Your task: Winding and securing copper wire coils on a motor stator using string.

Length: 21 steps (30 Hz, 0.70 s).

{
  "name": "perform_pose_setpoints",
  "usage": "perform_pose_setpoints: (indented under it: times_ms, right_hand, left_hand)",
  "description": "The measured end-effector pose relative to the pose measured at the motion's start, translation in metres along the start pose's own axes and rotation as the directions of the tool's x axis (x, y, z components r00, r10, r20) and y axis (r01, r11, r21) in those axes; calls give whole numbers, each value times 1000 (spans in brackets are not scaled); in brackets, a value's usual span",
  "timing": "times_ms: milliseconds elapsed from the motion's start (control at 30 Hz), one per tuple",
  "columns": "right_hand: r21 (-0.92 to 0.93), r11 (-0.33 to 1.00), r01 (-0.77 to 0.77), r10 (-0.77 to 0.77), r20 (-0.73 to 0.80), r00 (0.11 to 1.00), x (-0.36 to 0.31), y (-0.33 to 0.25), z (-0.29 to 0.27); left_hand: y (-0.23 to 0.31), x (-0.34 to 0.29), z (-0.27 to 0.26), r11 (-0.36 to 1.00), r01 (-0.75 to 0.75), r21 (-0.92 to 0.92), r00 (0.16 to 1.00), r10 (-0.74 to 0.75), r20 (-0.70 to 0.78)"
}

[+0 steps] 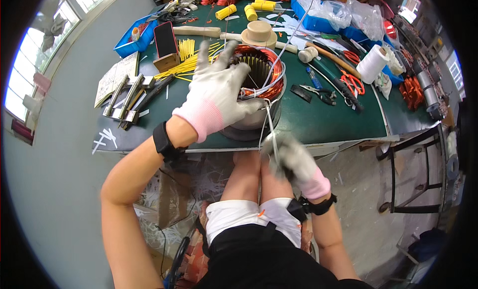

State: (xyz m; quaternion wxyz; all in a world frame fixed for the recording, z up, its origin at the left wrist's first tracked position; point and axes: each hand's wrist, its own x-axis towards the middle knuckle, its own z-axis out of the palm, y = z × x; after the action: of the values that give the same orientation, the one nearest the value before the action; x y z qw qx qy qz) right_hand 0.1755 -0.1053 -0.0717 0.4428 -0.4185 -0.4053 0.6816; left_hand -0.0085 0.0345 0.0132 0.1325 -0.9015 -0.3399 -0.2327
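From my seat at the far end of this feed, I start at the left edge of the green workbench (318, 122): flat metal tools (130, 97) lie fanned near the left corner, with a bundle of yellow sleeves (185, 57) and a phone on a wooden stand (166, 43) behind them; further in, my left hand (215, 92), in a white knit glove with a pink cuff, lies flat on the rim of the motor stator (256, 87), fingers spread across the copper winding; the stator stands upright at the front edge of the bench, just ahead of my knees; from its right side a white lacing cord (271, 125) drops over the front edge to my right hand (294, 162), gloved too and blurred, its fingers closed and pinching the cord below bench level; right of that lie a wooden mallet (308, 54), orange-handled scissors (352, 82) and a spool of white cord (372, 64) toward the right edge. I judge the step to be tying down the coil ends, with one stitch being drawn tight; the next move calls for steady tension while the left hand keeps the stator from turning, then feeding the cord through the following gap.
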Motion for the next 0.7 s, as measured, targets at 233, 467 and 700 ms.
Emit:
perform_pose_setpoints:
  times_ms: [233,467,700]
  right_hand:
    - [-617,426,661,-798,89,597,53,-99,30]
    - [-907,70,415,-842,169,513,23,-53,12]
    - [-850,271,-452,-460,-527,715,-260,128,-173]
  left_hand:
    - [19,-8,2,992,121,32,966,-110,-234]
    - [16,-12,12,962,18,-273,958,-95,-270]
    - [6,-9,14,873,-80,-481,995,39,-95]
